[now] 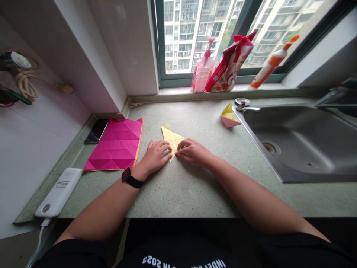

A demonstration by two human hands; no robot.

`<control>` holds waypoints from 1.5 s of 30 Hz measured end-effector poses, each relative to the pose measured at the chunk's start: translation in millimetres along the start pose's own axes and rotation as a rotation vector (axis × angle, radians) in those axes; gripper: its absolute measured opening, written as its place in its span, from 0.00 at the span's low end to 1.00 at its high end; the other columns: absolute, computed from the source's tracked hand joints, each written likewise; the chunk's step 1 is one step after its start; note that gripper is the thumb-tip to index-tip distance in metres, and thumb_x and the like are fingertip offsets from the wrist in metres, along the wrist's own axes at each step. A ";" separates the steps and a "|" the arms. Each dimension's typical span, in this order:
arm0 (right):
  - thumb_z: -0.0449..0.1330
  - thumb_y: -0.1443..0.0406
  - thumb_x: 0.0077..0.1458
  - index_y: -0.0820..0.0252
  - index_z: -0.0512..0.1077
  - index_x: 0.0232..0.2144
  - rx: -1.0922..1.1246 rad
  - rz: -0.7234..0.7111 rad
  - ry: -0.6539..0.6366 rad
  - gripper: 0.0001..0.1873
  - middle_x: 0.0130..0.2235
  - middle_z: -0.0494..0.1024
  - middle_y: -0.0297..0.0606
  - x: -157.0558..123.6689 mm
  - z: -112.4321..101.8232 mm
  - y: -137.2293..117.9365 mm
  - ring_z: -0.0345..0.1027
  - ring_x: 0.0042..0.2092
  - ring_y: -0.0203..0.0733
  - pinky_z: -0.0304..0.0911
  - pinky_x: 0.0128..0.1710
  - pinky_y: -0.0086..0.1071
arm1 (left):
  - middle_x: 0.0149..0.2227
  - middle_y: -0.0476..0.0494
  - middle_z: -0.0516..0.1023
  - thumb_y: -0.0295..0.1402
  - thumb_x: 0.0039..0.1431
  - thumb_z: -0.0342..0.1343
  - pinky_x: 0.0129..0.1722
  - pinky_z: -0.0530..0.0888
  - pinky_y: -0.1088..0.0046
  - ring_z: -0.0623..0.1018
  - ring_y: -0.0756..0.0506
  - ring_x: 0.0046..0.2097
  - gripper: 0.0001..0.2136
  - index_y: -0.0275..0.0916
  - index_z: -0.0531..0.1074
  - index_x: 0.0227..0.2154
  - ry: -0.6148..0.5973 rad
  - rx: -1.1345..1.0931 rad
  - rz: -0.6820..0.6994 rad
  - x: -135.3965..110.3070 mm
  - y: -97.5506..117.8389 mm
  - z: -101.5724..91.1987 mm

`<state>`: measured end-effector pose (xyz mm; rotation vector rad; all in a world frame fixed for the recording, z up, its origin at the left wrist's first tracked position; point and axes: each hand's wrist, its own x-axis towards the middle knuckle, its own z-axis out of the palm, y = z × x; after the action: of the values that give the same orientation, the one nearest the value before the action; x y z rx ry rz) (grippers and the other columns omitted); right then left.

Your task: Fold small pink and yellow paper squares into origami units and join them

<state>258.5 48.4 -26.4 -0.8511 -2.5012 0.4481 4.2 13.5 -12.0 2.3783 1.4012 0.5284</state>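
A folded piece of pale yellow origami paper (pixel 173 138) lies on the counter between my hands, with pointed corners at its top left, right and bottom. My left hand (pixel 156 156) rests along its lower left edge, fingers curled and thumb near the bottom tip, gripping the paper. On the lower right edge my right hand (pixel 193 152) pinches the paper between thumb and fingertips. The fingers partly cover the folds there. Farther right stands a finished-looking folded paper boat (pixel 230 116), yellow inside and pink outside.
Creased magenta paper (pixel 117 143) over orange sheets lies left, partly over a phone (pixel 96 131). A white power bank (pixel 59 191) with a cable sits at the left front edge. The sink (pixel 301 149) is on the right. A pump bottle (pixel 202 72), red bag (pixel 231 67) and orange-white bottle (pixel 269 67) line the windowsill.
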 end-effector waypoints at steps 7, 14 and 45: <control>0.68 0.62 0.67 0.46 0.88 0.43 -0.081 -0.043 0.012 0.07 0.51 0.84 0.41 -1.7 -0.2 -3.4 0.74 0.51 0.50 0.69 0.55 0.47 | 0.63 0.42 0.77 0.37 0.71 0.63 0.77 0.50 0.33 0.74 0.36 0.67 0.07 0.47 0.80 0.49 -0.027 -0.021 -0.061 0.6 -0.4 -1.8; 0.67 0.60 0.69 0.43 0.88 0.44 -0.083 -0.133 -0.031 0.08 0.51 0.84 0.38 -0.1 2.2 -15.4 0.72 0.54 0.49 0.61 0.59 0.48 | 0.64 0.43 0.76 0.36 0.71 0.62 0.77 0.49 0.33 0.73 0.36 0.68 0.08 0.48 0.79 0.50 -0.040 -0.025 -0.084 0.4 1.2 -1.5; 0.65 0.64 0.67 0.52 0.83 0.56 -0.145 0.243 0.200 0.17 0.55 0.85 0.47 -6.6 6.0 22.7 0.78 0.56 0.56 0.72 0.60 0.54 | 0.63 0.40 0.77 0.27 0.71 0.53 0.77 0.58 0.43 0.74 0.38 0.67 0.13 0.45 0.79 0.51 -0.053 -0.030 0.059 -1.5 -0.9 -0.5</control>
<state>271.1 60.4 -43.5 -1.2020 -2.2772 0.2461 2.6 12.5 -12.2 2.3978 1.2956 0.4946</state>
